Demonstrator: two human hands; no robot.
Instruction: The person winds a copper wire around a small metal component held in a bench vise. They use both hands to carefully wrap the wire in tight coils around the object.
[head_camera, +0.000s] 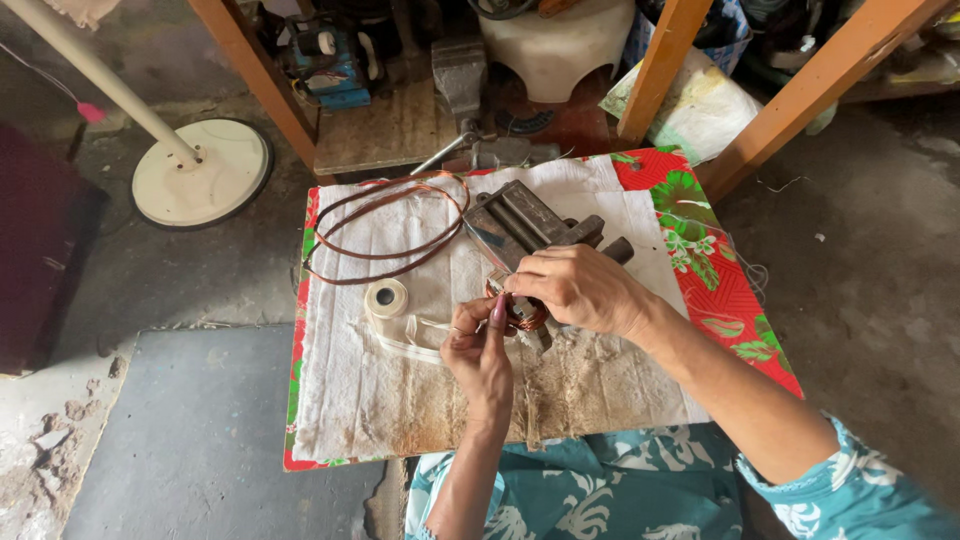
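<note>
Nearest us, our left hand (478, 345) rose from the lap with fingers pressed together, pinching the small copper wire coil (522, 314) from below. Our right hand (577, 287) curled over that coil from the right, fingertips pinched on its top (the coil itself mostly hidden between them). All this sat over the white cloth (400, 400), stained brown at its near edge. Just left lay a roll of white tape (386, 297). Farther off stood the metal vise (525, 225), and far left the looped copper wire (385, 225).
</note>
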